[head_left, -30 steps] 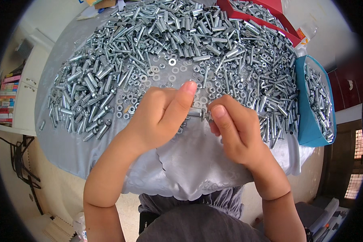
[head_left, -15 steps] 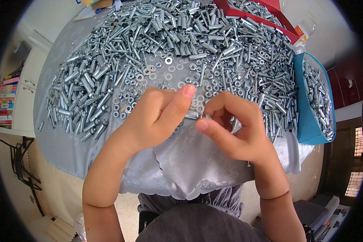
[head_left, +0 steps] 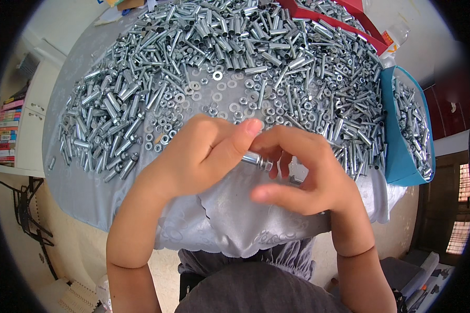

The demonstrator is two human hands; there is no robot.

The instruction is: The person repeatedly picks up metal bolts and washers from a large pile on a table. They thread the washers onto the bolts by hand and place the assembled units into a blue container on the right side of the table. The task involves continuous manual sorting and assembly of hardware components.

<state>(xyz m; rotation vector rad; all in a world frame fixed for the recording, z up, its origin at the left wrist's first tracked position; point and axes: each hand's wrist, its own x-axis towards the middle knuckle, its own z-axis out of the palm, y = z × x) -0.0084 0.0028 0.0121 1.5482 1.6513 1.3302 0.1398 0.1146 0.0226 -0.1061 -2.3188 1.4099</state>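
Above the near edge of the table, my left hand (head_left: 203,154) is closed round a sleeve anchor bolt (head_left: 253,158). The thumb lies along the top, and most of the shank is hidden in the fist. A nut shows at the bolt's right end. Beside that end is my right hand (head_left: 303,169), its thumb spread well apart from the fingers. The right fingertips come close to the nut; whether they touch it I cannot tell. A bit of shiny metal shows behind the right palm, too hidden to name.
Metal sleeves (head_left: 230,44) and bolts heap across the far table. Assembled anchors (head_left: 117,122) lie left; washers (head_left: 219,97) and nuts (head_left: 165,139) lie mid-table. A blue bin (head_left: 399,151) of metal parts stands right, a red tray (head_left: 329,28) far right. Grey cloth (head_left: 235,224) covers the table.
My right thumb and fingers have parted from the bolt's nut end, the thumb dropping lower. The bolt and its nut now show more plainly, still in my left hand.
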